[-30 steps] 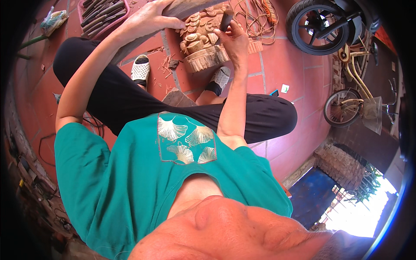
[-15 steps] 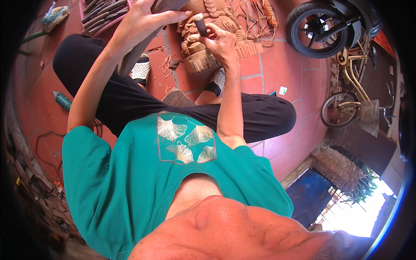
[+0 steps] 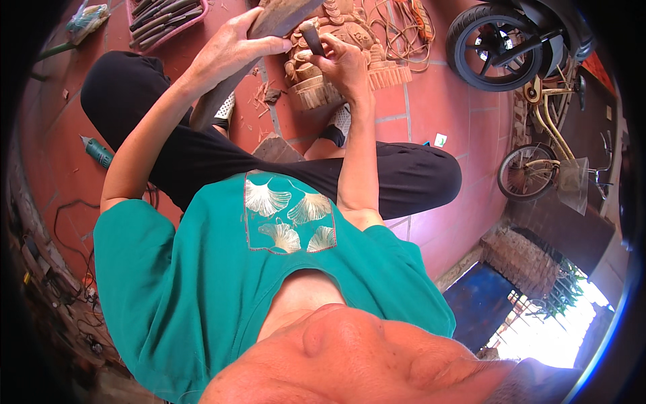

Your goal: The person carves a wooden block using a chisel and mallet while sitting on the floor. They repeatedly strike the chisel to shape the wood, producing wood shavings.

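Note:
A long, flat wooden mallet slants across the upper middle, with my left hand closed around it and the thumb stretched along toward the right. Its upper part reaches over the left side of a carved wooden sculpture, close to the chisel's butt end. My right hand grips a chisel by its dark handle with a pale, worn end. The chisel's blade is hidden behind the hand and carving. Detailed relief covers the sculpture, which stands on the floor before my crossed legs; its top runs out of view.
A pink basket of carving tools sits at the upper left, and a green power tool lies beside my left knee. Wood chips litter the red tiles. Orange cords lie right of the carving, near a motorbike wheel and bicycle.
The mallet has swung to the right, its upper part now nearer the chisel's end. My left hand has shifted slightly with it. The right hand keeps its grip on the chisel.

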`<control>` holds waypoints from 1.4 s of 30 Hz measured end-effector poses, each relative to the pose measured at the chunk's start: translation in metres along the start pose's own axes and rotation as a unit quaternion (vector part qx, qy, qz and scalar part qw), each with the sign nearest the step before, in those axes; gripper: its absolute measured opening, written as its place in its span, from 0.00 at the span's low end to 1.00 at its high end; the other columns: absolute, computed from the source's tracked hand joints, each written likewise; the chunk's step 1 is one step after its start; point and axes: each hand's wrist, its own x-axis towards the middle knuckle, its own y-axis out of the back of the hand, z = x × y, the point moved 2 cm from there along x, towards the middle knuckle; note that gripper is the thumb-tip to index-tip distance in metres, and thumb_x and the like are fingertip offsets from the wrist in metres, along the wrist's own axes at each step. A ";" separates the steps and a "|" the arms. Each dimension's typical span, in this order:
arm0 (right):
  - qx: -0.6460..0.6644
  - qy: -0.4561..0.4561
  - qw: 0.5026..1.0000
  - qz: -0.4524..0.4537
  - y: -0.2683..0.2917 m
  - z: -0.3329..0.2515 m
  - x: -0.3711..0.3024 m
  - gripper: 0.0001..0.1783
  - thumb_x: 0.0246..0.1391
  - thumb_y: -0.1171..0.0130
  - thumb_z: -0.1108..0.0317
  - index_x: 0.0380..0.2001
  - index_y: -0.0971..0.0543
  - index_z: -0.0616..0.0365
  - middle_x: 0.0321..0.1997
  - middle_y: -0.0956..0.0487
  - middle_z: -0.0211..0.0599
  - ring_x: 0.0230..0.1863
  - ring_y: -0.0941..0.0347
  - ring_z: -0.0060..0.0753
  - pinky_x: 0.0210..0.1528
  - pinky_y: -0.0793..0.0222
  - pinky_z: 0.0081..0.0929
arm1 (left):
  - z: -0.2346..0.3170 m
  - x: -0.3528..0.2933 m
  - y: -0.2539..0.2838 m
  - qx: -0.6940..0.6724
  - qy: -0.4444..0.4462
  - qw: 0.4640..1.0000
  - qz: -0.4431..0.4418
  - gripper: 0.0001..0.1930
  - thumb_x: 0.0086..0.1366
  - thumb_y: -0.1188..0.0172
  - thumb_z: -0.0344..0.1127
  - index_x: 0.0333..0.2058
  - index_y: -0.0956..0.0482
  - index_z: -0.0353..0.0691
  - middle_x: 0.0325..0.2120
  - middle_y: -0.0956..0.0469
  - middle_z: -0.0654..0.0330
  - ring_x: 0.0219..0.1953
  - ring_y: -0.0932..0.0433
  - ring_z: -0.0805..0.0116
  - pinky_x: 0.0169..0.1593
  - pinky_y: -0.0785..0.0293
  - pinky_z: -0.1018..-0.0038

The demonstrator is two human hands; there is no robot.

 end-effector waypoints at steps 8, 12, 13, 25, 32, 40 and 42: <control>0.026 -0.072 0.997 -0.023 0.003 0.002 -0.004 0.17 0.50 0.27 0.59 0.43 0.15 0.50 0.29 0.14 0.40 0.32 0.16 0.39 0.36 0.23 0.35 | -0.023 0.002 -0.003 0.080 0.006 0.996 -0.046 0.25 0.62 0.31 0.45 0.50 0.24 0.34 0.32 0.24 0.62 0.33 0.26 0.78 0.38 0.27 0.76; 0.097 -0.133 0.986 0.032 0.021 0.008 -0.002 0.17 0.50 0.25 0.59 0.41 0.15 0.54 0.27 0.14 0.34 0.30 0.18 0.24 0.34 0.24 0.27 | -0.026 0.000 -0.001 0.057 0.003 0.998 -0.021 0.26 0.62 0.31 0.46 0.50 0.24 0.33 0.31 0.25 0.63 0.31 0.26 0.79 0.34 0.28 0.78; 0.130 -0.116 0.984 0.037 0.021 0.005 -0.001 0.17 0.50 0.25 0.59 0.40 0.15 0.55 0.27 0.15 0.33 0.30 0.19 0.23 0.34 0.25 0.25 | -0.024 -0.001 0.002 0.052 0.005 0.998 -0.020 0.26 0.61 0.30 0.47 0.50 0.24 0.33 0.30 0.25 0.64 0.30 0.26 0.79 0.34 0.28 0.78; 0.095 -0.046 0.994 -0.027 -0.008 0.004 0.002 0.18 0.49 0.25 0.61 0.42 0.16 0.55 0.27 0.15 0.37 0.28 0.17 0.29 0.32 0.24 0.29 | -0.020 -0.007 0.009 0.050 -0.031 0.998 0.000 0.32 0.60 0.31 0.52 0.53 0.23 0.32 0.33 0.21 0.57 0.33 0.22 0.71 0.38 0.26 0.72; 0.097 -0.063 0.992 -0.040 -0.008 0.004 0.001 0.19 0.49 0.24 0.58 0.41 0.15 0.57 0.27 0.16 0.33 0.30 0.20 0.22 0.34 0.26 0.25 | -0.003 -0.012 0.012 -0.006 -0.013 0.999 0.047 0.23 0.62 0.32 0.45 0.50 0.24 0.36 0.27 0.27 0.66 0.27 0.28 0.79 0.31 0.28 0.75; 0.084 -0.064 0.993 -0.057 -0.009 0.003 0.003 0.18 0.51 0.24 0.59 0.41 0.15 0.58 0.29 0.16 0.30 0.31 0.22 0.19 0.35 0.27 0.24 | -0.019 -0.008 0.013 0.107 -0.042 0.993 -0.009 0.29 0.62 0.33 0.50 0.53 0.25 0.33 0.32 0.21 0.54 0.35 0.22 0.67 0.41 0.25 0.68; 0.094 -0.049 0.993 -0.053 -0.009 0.005 0.002 0.18 0.51 0.25 0.59 0.41 0.15 0.58 0.29 0.16 0.30 0.32 0.22 0.19 0.35 0.27 0.24 | -0.003 -0.010 0.014 0.108 -0.097 0.989 0.029 0.21 0.65 0.35 0.43 0.50 0.24 0.35 0.29 0.26 0.62 0.31 0.26 0.79 0.34 0.28 0.77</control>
